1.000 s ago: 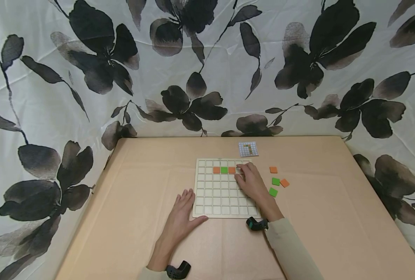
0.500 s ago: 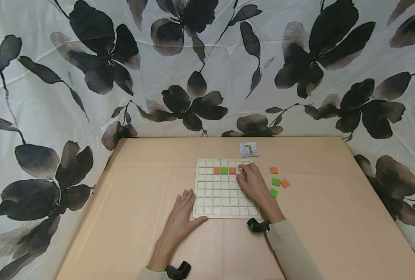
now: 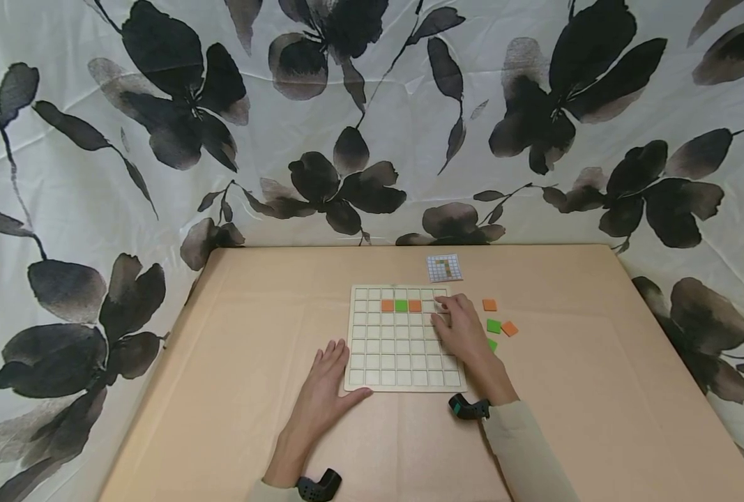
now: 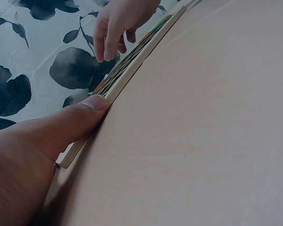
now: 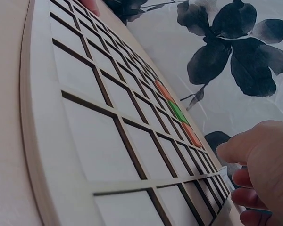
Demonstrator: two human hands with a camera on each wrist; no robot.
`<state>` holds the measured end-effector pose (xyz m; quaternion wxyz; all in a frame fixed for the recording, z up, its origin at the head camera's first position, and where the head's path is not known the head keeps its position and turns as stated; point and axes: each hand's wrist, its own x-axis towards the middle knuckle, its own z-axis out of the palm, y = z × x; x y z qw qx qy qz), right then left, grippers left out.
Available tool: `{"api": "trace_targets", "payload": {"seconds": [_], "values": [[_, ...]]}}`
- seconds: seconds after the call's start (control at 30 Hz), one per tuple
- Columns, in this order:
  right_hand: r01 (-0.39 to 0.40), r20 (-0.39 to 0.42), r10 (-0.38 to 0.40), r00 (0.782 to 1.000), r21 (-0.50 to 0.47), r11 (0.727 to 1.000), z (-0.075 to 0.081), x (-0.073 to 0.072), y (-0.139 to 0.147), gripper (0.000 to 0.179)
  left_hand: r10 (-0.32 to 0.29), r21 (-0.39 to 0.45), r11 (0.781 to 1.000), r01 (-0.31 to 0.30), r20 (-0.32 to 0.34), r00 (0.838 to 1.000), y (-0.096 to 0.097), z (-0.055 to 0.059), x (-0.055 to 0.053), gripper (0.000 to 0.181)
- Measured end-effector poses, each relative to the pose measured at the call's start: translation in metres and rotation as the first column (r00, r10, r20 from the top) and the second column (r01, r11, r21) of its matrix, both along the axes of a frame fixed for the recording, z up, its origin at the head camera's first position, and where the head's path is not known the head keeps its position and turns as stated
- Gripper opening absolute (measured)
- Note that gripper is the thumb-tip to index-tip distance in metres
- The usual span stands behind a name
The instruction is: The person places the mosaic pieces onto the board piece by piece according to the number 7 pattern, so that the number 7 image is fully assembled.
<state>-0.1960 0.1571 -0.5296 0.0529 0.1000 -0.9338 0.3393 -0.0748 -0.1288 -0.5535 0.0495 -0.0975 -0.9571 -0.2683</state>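
Observation:
A white grid board [image 3: 404, 345] lies on the table. In one of its upper rows, orange [image 3: 387, 305], green [image 3: 401, 305] and orange [image 3: 415, 305] square tiles sit side by side in neighbouring cells. My left hand [image 3: 328, 390] rests along the board's left side with straight fingers, and its thumb [image 4: 95, 102] touches the front edge. My right hand [image 3: 462, 328] is over the upper right of the grid, fingers loosely bent. Nothing shows between its thumb and fingers in the right wrist view, where the green tile [image 5: 178, 111] lies beyond the hand.
Right of the board lie two loose orange tiles, one farther back [image 3: 489, 305] and one nearer [image 3: 510, 328], and two green tiles [image 3: 494, 325], one partly covered by my right hand. A small card with a printed grid pattern [image 3: 444, 268] lies behind the board. A floral cloth [image 3: 340, 125] hangs behind.
My right hand has shifted a little to the right, away from the row of three tiles. My left hand and the board have stayed in place.

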Motion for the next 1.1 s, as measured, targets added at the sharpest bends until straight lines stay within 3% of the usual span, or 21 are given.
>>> {"api": "trace_targets", "payload": {"seconds": [0.37, 1.1], "values": [[0.054, 0.016, -0.055, 0.998, 0.020, 0.998, 0.002, 0.002, 0.007, 0.042, 0.003, -0.006, 1.000, -0.003, 0.004, 1.000, 0.000, -0.001, 0.000, 0.098], [0.060, 0.013, -0.060, 0.998, 0.010, 0.998, 0.000, 0.008, 0.034, 0.041, 0.012, 0.007, 1.000, -0.012, 0.014, 1.000, 0.001, -0.001, -0.002, 0.097]]}}
